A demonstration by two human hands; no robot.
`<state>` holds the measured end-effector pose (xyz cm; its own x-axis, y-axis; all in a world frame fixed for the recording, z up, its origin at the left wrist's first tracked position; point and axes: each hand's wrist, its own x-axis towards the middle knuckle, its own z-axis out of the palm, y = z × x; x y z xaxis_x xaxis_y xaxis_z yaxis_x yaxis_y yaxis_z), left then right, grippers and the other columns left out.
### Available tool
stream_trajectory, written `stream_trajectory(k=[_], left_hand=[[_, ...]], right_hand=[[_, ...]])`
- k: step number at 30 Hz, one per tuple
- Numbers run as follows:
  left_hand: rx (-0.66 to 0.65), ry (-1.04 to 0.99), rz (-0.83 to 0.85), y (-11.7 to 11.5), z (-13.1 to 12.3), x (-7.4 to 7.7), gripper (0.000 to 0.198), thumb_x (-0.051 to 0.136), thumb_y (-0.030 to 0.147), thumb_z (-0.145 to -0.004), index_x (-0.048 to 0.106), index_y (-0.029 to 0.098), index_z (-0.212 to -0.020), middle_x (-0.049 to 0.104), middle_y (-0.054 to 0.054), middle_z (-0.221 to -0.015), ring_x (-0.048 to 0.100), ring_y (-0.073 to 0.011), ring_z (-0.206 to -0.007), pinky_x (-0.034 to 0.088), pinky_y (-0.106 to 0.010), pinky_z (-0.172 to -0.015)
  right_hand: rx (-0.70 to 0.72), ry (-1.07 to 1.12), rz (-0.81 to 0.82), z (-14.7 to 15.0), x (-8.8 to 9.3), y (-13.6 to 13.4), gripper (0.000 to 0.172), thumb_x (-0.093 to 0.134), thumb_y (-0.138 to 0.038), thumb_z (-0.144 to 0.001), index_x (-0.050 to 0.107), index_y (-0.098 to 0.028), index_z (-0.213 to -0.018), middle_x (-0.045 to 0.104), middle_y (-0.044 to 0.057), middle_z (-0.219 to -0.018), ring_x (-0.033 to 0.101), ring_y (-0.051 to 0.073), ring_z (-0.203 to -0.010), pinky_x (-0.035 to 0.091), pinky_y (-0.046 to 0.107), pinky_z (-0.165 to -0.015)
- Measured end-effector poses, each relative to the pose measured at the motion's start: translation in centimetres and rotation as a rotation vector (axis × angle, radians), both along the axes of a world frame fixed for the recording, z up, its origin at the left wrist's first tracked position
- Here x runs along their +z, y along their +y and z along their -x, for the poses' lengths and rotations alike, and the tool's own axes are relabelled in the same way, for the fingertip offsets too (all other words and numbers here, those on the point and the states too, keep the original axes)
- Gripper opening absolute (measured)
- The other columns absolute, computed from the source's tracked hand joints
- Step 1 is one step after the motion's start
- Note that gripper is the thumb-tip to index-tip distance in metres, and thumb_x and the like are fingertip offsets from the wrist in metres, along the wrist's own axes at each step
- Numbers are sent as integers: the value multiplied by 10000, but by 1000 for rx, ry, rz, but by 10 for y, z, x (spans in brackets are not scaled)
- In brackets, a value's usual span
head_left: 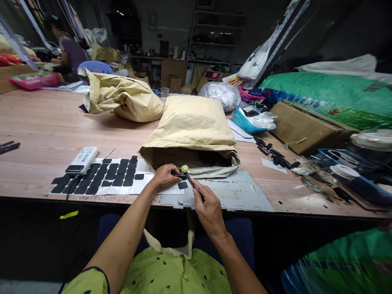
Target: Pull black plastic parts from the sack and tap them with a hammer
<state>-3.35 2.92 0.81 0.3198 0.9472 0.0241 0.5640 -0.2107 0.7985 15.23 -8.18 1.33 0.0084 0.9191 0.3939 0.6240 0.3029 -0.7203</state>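
My right hand is closed around the dark handle of a small mallet-like tool with a round yellow-green head. My left hand, fingers pinched, holds a small black piece just beside that head. Both hands are in front of the mouth of a tan woven sack, which lies with its dark opening toward me. Below the left fingertips, one black rounded square lies apart. Rows of similar black squares cover a white sheet to the left. Under my hands is a grey board.
A white power bank-like device with a cable sits on the left. Another tan sack stands behind it. Black parts, a cardboard box and clear containers crowd the right. A person sits at the far left.
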Motion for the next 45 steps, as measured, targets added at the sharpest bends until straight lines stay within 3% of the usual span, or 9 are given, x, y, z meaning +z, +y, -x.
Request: stream_trajectory(k=[8,13,20,24,27,31,37,42,45], left_hand=[[11,-16,-7,2,1,-6,172,787,289,-633,712,173,-737,677,5,-815,605,-159,-767,445,-248,-690],[0,-51,-5,0,0,-3,153,785,265,-636,724,179,-746,689,1,-830,618,-163,-781,456,-255,-717],[29,-27,20,-1,-1,1,164,786,268,-620,720,181,-743,693,2,-827,622,-171,-777,456,-259,-701],[30,-3,-3,-3,-1,4,163,775,262,-630,722,187,-764,696,4,-836,624,-176,-793,459,-268,-717],[15,34,-12,-5,-1,8,143,752,251,-646,725,190,-773,700,-1,-864,628,-188,-826,458,-277,-726],[4,52,-10,-5,-1,8,156,753,226,-641,738,186,-791,700,-7,-883,629,-192,-836,449,-280,-733],[-67,74,-24,-6,1,12,158,779,237,-650,766,195,-802,672,-11,-880,615,-194,-861,461,-295,-793],[-301,129,33,-40,12,28,202,868,272,-599,796,264,-788,618,-31,-1233,503,-296,-1211,373,-455,-1073],[-412,164,49,-77,13,30,201,867,256,-609,796,286,-795,439,7,-1511,333,-350,-1406,277,-522,-1155]], right_hand=[[-46,-126,47,4,-2,-1,391,432,-206,-955,652,-249,-1274,703,54,-1022,657,162,-892,510,261,-821],[-78,-50,-1,-2,2,0,388,433,-249,-967,640,-230,-1294,699,71,-1091,654,174,-943,505,284,-865],[-61,-77,58,-11,-7,2,370,442,-247,-952,660,-223,-1251,702,60,-1129,648,180,-1011,498,298,-894],[-186,-168,-8,-24,-7,22,346,484,-243,-934,675,-221,-1222,702,54,-1107,636,185,-999,474,289,-862],[-325,-374,-25,-39,-11,40,317,523,-213,-911,707,-223,-1169,692,51,-970,604,182,-889,430,279,-757],[-381,-590,-67,-49,-22,53,301,537,-172,-899,732,-232,-1121,636,42,-827,513,168,-777,345,277,-683],[-421,-584,-87,-47,-28,53,290,561,-180,-894,722,-251,-1124,606,38,-845,457,165,-776,304,282,-682],[-412,-577,-54,-47,-25,52,290,553,-196,-905,714,-260,-1138,605,41,-857,453,170,-784,294,289,-682],[-420,-577,-41,-47,-24,52,294,568,-201,-900,707,-263,-1151,604,39,-862,455,173,-792,295,290,-684]])
